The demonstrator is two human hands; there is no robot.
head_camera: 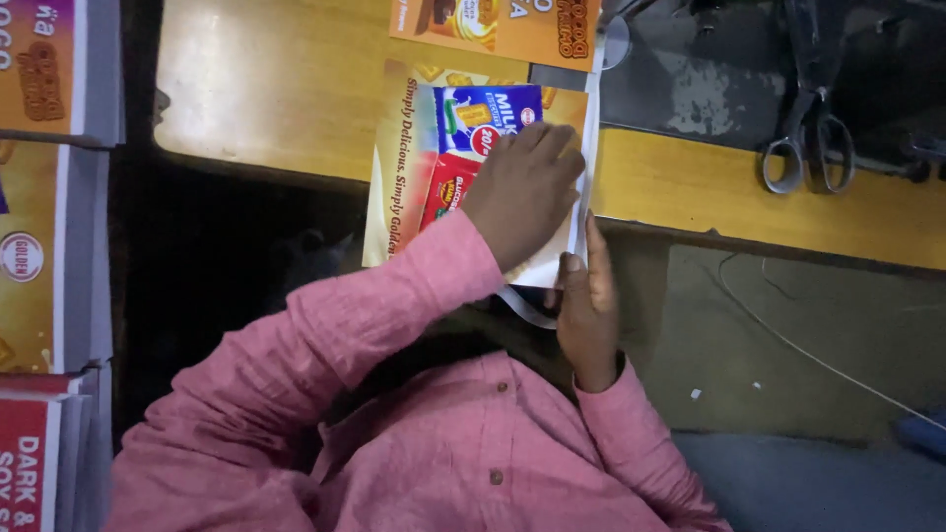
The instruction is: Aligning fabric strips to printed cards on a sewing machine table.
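Pink shirt [463,463] fabric fills the lower frame, nearest the camera; two sleeves lead up to two hands. Left hand [527,192] lies flat, palm down, fingers extended and close together, pressing on one printed sheet [409,167]; it grips nothing. Right hand [588,300] stands edge-on at the sheet's lower right corner, fingers straight, thumb against the sheet edge; whether it pinches the edge cannot be told.

Sheet position: on the yellow-orange table [256,79], its near end overhanging the table edge. Long axis runs from the person toward the far side of the table. The left hand and sleeve cover much of the sheet's print.

Surroundings: one pair of scissors [808,148] well to the right, handles toward the person; one further printed sheet [498,25] just beyond; stacks of printed sheets [44,246] along the left edge.
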